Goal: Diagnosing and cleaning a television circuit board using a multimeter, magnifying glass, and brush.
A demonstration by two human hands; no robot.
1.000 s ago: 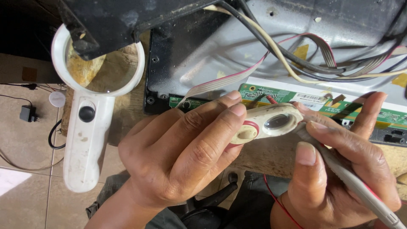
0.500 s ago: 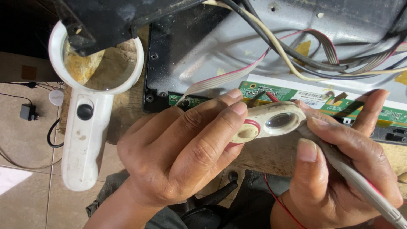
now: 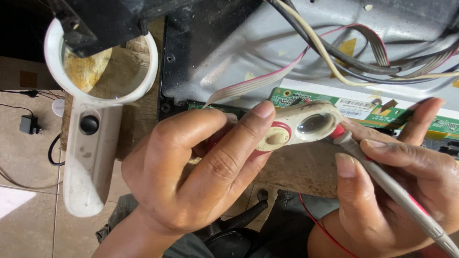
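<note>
My left hand (image 3: 191, 167) grips a small cream-and-red folding magnifier (image 3: 299, 129), its round lens held over the lower edge of a green circuit board (image 3: 411, 114). My right hand (image 3: 397, 191) holds a grey probe with a red cable (image 3: 387, 184), its tip close under the lens. Fingers of my right hand also rest against the board's edge.
A large white handheld magnifying glass (image 3: 93, 124) lies at the left on a wooden bench (image 3: 306, 167). A grey metal chassis (image 3: 267, 43) with ribbon cable (image 3: 258, 83) and bundled wires (image 3: 363, 52) fills the top. A small black plug (image 3: 27, 123) lies on the tiled floor.
The view has shifted slightly; both hands, the small magnifier and the probe keep nearly the same position over the board's edge.
</note>
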